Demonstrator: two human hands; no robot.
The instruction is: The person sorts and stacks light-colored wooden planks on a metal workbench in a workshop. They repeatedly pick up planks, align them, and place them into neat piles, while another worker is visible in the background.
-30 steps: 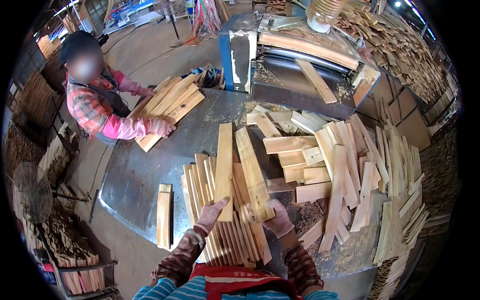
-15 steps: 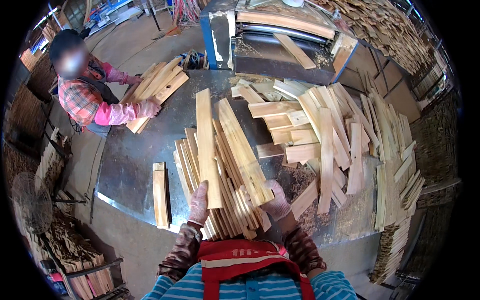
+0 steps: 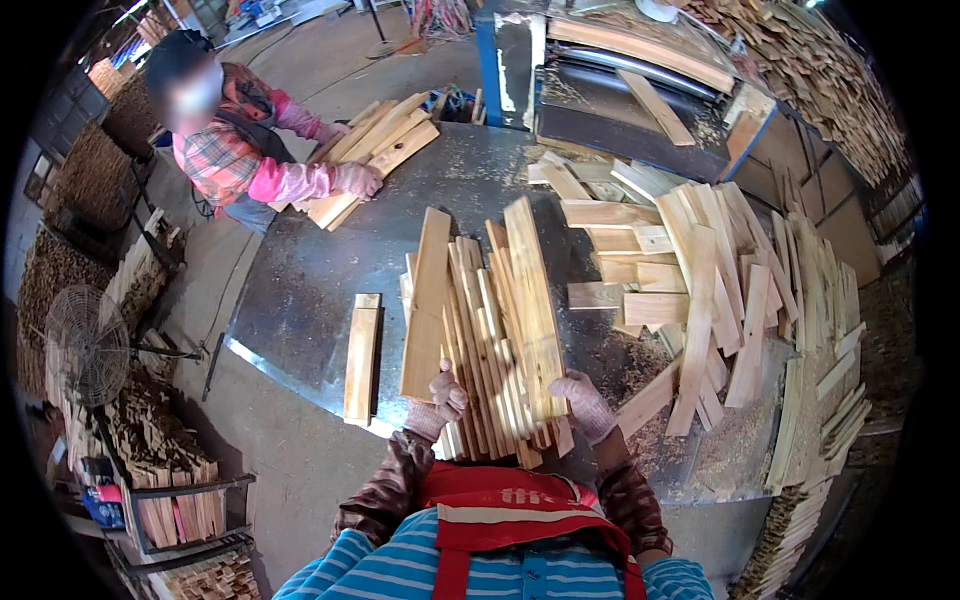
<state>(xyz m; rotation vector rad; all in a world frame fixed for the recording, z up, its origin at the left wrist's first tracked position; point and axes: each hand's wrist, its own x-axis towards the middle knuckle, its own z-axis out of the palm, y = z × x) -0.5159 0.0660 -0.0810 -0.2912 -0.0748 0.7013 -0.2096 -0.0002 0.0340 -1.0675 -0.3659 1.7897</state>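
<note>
On the metal surface [image 3: 320,290], both hands, left hand [image 3: 442,397] and right hand [image 3: 583,403], clamp the wooden slat bundle [image 3: 490,330] ends; best squeeze evenly, keeping slats flush

We see pale, raw wood slats [image 3: 490,320], matt and rough-sawn, on a dull grey metal table [image 3: 310,290] scuffed and dusted with sawdust [image 3: 640,370]. Our hands wear knitted cloth gloves, left [image 3: 440,400] and right [image 3: 585,405], worn and fuzzy. The fan [image 3: 88,345] is bare wire metal. The floor [image 3: 270,450] looks like matt concrete.
</note>
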